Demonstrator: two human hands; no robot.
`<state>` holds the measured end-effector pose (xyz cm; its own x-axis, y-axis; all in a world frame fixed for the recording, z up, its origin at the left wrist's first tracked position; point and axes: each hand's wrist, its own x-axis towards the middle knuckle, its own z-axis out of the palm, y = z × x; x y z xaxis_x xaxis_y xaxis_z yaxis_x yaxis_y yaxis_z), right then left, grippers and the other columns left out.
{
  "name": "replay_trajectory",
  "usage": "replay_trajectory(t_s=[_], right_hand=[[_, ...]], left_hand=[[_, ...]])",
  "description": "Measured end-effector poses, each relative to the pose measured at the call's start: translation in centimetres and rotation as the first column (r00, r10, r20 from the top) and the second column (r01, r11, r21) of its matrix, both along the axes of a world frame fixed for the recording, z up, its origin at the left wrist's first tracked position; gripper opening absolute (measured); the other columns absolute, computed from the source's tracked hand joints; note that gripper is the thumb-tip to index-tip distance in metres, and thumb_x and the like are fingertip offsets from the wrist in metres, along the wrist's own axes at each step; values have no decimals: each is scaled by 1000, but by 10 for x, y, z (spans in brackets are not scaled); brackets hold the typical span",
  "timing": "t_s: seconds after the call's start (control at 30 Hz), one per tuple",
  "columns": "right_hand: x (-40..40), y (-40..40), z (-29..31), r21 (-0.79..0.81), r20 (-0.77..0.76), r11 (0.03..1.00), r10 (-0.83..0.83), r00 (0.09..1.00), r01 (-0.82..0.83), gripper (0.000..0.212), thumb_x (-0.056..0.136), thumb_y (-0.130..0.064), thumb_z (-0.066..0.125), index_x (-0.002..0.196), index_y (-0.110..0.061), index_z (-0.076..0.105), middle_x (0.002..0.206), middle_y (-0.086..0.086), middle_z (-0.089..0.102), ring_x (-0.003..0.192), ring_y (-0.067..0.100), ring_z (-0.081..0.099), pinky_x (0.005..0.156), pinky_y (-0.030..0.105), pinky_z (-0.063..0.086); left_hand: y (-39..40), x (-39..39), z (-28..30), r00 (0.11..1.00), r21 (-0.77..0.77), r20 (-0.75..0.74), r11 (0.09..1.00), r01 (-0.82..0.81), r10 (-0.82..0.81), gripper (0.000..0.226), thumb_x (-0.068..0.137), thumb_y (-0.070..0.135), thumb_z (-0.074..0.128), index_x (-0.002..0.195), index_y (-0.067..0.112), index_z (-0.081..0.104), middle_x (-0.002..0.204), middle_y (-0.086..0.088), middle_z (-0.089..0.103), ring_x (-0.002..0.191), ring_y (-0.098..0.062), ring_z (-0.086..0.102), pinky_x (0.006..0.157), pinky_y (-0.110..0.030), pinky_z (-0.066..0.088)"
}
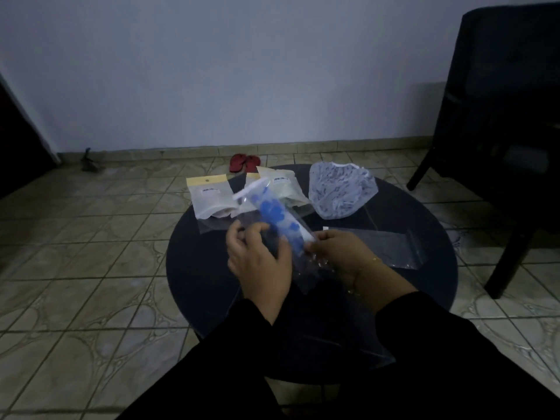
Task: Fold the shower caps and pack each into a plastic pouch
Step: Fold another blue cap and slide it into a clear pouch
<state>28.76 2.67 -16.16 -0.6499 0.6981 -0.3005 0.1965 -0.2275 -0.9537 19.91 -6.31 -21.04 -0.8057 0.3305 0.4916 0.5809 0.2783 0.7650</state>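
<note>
Over the middle of the round dark table [206, 268] I hold a folded shower cap [274, 212], white with blue flower prints, lying partly inside a clear plastic pouch [306, 268]. My left hand [257, 256] grips the pouch and cap from the left. My right hand [339, 247] pinches the cap's near end and the pouch. An unfolded cap [342, 190] with a bluish pattern lies at the table's back right. An empty clear pouch [391, 244] lies flat to the right of my hands.
Two packed pouches with yellow headers sit at the back, one at the left [212, 195], the other at the middle [283, 186]. Red slippers [244, 163] lie on the tiled floor by the wall. A dark chair [500, 131] stands at the right.
</note>
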Motion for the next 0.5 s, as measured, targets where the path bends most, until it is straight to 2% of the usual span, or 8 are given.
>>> replay_trajectory(t_s=[0.07,0.13,0.23,0.27,0.3,0.37,0.43,0.5], right_hand=[[-3,3,4,-137,-144,990,-49,988,29,10,87,4,57,80,-3,62,61,11,61,41,11,56,41,20,46],[-7,11,9,-138,-186,989,-71,980,45,12,90,0,56,80,-4,62,54,5,60,38,8,55,37,15,40],[-17,34,14,127,-74,986,-104,992,113,16,93,-16,55,93,-4,66,77,7,66,69,13,64,55,18,48],[-21,47,12,326,43,936,-156,987,133,22,94,-22,54,105,-6,64,93,8,65,85,17,61,67,22,48],[-24,61,8,565,183,817,-255,949,111,28,93,-25,52,118,-12,59,111,8,60,102,20,55,80,28,45],[-27,86,4,870,340,483,-449,826,-96,48,90,-22,50,136,-28,41,141,6,37,131,27,31,101,43,30],[-32,110,4,902,417,321,-477,774,-289,66,86,-20,50,144,-38,23,155,8,9,143,32,4,108,51,18],[-39,135,-1,844,537,292,-460,707,-451,69,86,-24,51,144,-43,18,157,6,-8,143,36,-11,110,59,10]], left_hand=[[17,-2,12,940,104,240,969,222,-241,25,85,27,67,102,29,48,128,-2,40,111,-19,52,91,-31,46],[34,-8,22,866,135,332,927,350,-375,18,89,23,63,103,27,52,118,-1,54,103,-16,59,82,-24,51],[60,-26,35,864,88,330,924,372,-380,22,91,19,59,113,20,56,119,-2,59,103,-15,60,83,-27,52],[69,-33,40,876,52,312,927,370,-367,26,92,19,59,118,17,56,121,-2,59,104,-14,58,83,-24,49],[79,-42,44,889,4,294,930,366,-351,29,92,19,58,120,15,56,122,-2,59,105,-14,57,84,-22,46],[97,-58,48,906,-84,266,928,362,-330,32,92,19,58,123,11,57,125,-5,59,109,-16,56,86,-20,42],[115,-72,49,906,-152,271,915,372,-324,35,92,19,57,126,11,57,128,-6,58,114,-19,56,91,-20,40],[132,-80,47,916,-240,274,901,361,-294,36,92,24,56,128,17,56,132,-2,57,118,-22,53,104,-32,37]])
